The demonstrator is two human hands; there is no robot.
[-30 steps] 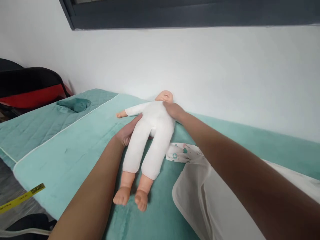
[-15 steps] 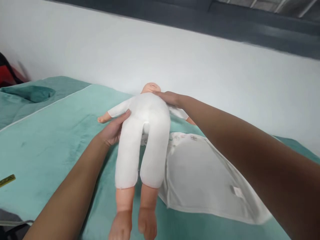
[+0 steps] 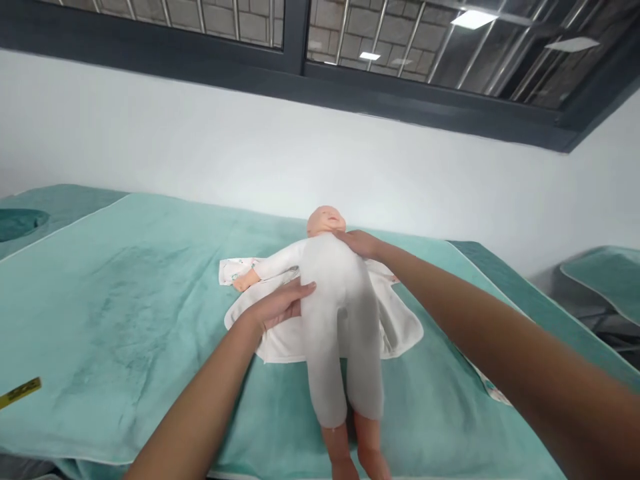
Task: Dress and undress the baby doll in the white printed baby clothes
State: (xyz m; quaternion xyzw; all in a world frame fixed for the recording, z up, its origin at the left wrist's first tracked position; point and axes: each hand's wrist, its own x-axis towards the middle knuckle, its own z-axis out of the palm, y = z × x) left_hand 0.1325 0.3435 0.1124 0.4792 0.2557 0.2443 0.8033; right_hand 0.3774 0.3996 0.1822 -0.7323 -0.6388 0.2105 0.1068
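Note:
A baby doll (image 3: 333, 267) with a white cloth body lies face up, its head toward the wall and its bare feet toward me. My left hand (image 3: 285, 303) grips it at the hip, thumb on top and fingers partly hidden beneath. Around the doll's shoulder and upper chest, just below the chin, my right hand (image 3: 357, 243) is closed; some of its fingers are hidden. Under the doll a white baby shirt (image 3: 280, 343) is spread open, with a patterned sleeve showing beside the doll's hand.
A green padded cover (image 3: 150, 320) lies beneath everything, against a white wall (image 3: 200, 147). Above runs a dark window frame (image 3: 295, 60). Patterned cloth (image 3: 495, 392) shows partly behind my right forearm. A yellow strip (image 3: 20, 392) is at the left edge.
Both hands have carried the doll to the right, from bare green cover onto the spread white shirt. The view has swung right and up, showing more of the window.

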